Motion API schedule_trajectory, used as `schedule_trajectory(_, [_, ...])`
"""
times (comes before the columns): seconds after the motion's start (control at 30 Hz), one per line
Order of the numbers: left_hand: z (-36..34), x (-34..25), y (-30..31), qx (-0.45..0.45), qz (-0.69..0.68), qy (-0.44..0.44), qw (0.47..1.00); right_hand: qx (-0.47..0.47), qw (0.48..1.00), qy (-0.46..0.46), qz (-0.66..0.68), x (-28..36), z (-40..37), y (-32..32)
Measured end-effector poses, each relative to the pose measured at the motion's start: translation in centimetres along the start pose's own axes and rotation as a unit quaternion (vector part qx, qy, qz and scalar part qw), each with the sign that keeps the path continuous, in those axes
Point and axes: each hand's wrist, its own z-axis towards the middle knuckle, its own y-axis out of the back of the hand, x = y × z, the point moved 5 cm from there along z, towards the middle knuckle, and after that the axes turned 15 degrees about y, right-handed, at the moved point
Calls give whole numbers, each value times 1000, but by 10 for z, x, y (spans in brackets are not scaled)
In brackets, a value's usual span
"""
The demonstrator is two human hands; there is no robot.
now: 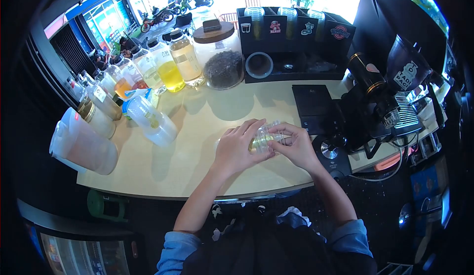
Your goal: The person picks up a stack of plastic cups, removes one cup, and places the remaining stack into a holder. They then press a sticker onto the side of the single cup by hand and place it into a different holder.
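Observation:
Over the middle of the counter, clear plastic cups lie tilted between my two hands, with a yellow-green patch showing through the side. Whether it is one cup or a few nested together I cannot make out. My left hand wraps around the body from the left, its fingers over the top. At the ridged right end, my right hand pinches the plastic between thumb and fingers. A stack of clear plastic cups leans on the counter to the left, away from both hands.
Pitchers stand at the counter's left edge. Behind are bottles of coloured liquid and a wooden-lidded jar. A black cup organizer stands at the back. To the right are a black scale and coffee equipment.

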Motion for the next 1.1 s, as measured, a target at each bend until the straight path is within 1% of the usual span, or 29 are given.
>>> schedule_trajectory(0.23, [2,2,2,12,-15,6,1000,-30,1000,6,1,-2,-4,20])
schedule_trajectory(0.33, [2,3,0,24,5,11,1000,-14,1000,16,9,-3,-5,30])
schedule_trajectory(0.4, [3,3,-2,11,9,2,1000,22,999,15,33,-2,-5,29])
schedule_trajectory(0.5, [3,3,-3,-2,15,-3,1000,10,997,12,69,-3,-5,27])
schedule_trajectory(0.53, [3,3,-4,-2,15,-3,1000,10,997,12,69,-3,-6,27])
schedule_trajectory(0.6, [3,5,-5,-8,16,-5,1000,57,998,7,38,-3,-7,23])
schedule_trajectory(0.7, [3,4,-4,-3,14,-3,1000,84,996,25,27,3,-8,18])
schedule_trajectory(0.8, [3,5,-4,-3,13,-2,1000,99,995,18,23,3,-9,15])
schedule_trajectory(0.93, [3,3,-3,-2,8,-7,1000,91,995,29,8,-2,-9,12])
schedule_trajectory(1.03, [4,4,-3,8,11,4,1000,96,994,48,25,-1,-8,5])
schedule_trajectory(1.1, [3,3,-2,11,11,6,1000,52,998,37,10,-1,-6,-2])
